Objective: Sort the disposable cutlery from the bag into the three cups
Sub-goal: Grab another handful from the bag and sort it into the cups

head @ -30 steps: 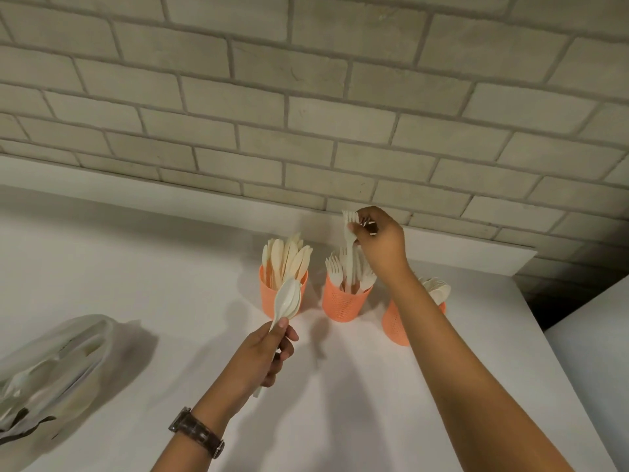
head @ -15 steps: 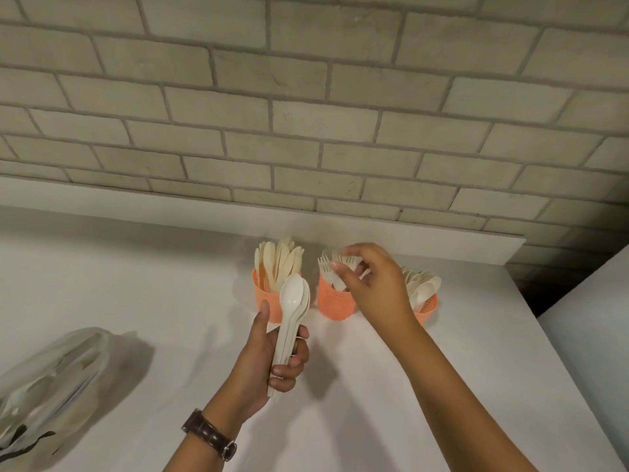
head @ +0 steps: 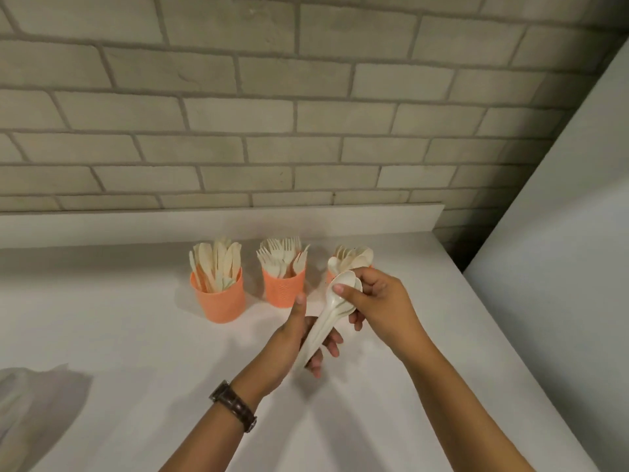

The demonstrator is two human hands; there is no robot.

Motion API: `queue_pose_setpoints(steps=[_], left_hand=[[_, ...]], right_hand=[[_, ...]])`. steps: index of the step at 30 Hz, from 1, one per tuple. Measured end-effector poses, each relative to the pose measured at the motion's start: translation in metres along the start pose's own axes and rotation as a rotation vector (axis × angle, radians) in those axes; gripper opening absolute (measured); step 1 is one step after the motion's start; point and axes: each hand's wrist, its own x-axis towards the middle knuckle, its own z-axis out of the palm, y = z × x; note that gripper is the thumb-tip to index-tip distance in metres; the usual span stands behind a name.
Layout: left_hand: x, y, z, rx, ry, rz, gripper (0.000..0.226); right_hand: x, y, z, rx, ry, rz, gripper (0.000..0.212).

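- The left hand (head: 292, 338) is clenched round the handles of a small stack of white spoons (head: 328, 315); the fingers curl under the stems and the thumb stands up free at the far side.
- The right hand (head: 377, 301) pinches the bowl end of that same stack, thumb on top of the uppermost bowl and fingers beneath. So both grips are grasping the spoons, one at each end.
- The stack hangs above the worktop (head: 119, 335), slanting up and away from the left grip toward the right grip.
- Just beyond the right grip stands the spoon cup (head: 331, 276), mostly hidden by that hand, with spoon bowls showing over its rim. To the left of both grips are the fork cup (head: 282, 287) and, further left, the knife cup (head: 221, 301).
- The bag (head: 20, 396) lies well to the left of the left grip, at the edge of view and blurred.
- Handling, as I judge it: thin disposable spoons, very light, fairly stiff but likely to flex or snap if bent hard. The smooth nested bowls may slide apart, so a pinch across the bowls keeps them together.
- The best hold for dropping them in looks to be at the bowl end, handles pointing down into the cup.
- The light cup could tip if nudged.
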Motion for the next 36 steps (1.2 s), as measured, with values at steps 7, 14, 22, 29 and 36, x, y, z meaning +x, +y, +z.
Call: queue_pose_setpoints(steps=[7, 14, 22, 29, 36], left_hand=[[0.013, -0.006, -0.025, -0.057, 0.28, 0.087, 0.059], [-0.014, -0.019, -0.044, -0.147, 0.402, 0.077, 0.058], [-0.084, -0.04, -0.076, -0.119, 0.607, 0.049, 0.053], [-0.188, -0.059, -0.135, 0.037, 0.872, 0.071, 0.041], [-0.258, -0.079, -0.227, 0.293, 1.017, -0.057, 0.016]], right_hand=[[0.028, -0.013, -0.062, -0.158, 0.441, -0.258, 0.009], [0.097, 0.051, -0.047, -0.488, 0.252, -0.249, 0.013], [0.05, 0.053, -0.024, -0.652, 0.339, -0.2, 0.066], [-0.004, 0.023, 0.068, -0.384, 0.001, -0.378, 0.028], [-0.033, 0.027, 0.212, -0.161, -0.274, -0.193, 0.017]])
